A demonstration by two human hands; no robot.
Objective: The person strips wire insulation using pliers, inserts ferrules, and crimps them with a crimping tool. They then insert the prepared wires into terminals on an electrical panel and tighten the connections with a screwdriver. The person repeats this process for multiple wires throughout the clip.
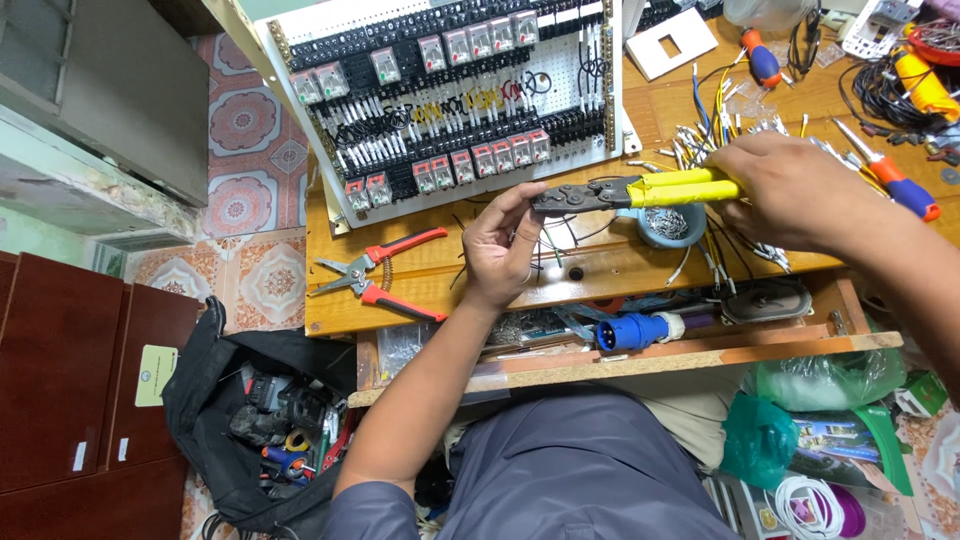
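My right hand (790, 190) grips the yellow handles of a crimping tool (640, 190) held level above the wooden bench (420, 290). Its dark jaws point left toward my left hand (500, 245). My left hand pinches a thin wire (548, 245) with thumb and fingers right at the jaws. Behind the tool stands a white perforated panel (450, 90) carrying rows of clear relays, black terminal blocks and white-sleeved wires.
Red-handled wire strippers (385, 275) lie left of my left hand. A small round dish (668, 225) sits under the tool. Cut wires and screwdrivers (890, 175) crowd the right. A blue plug (630, 330) lies on the lower shelf. An open black tool bag (260, 420) is on the floor.
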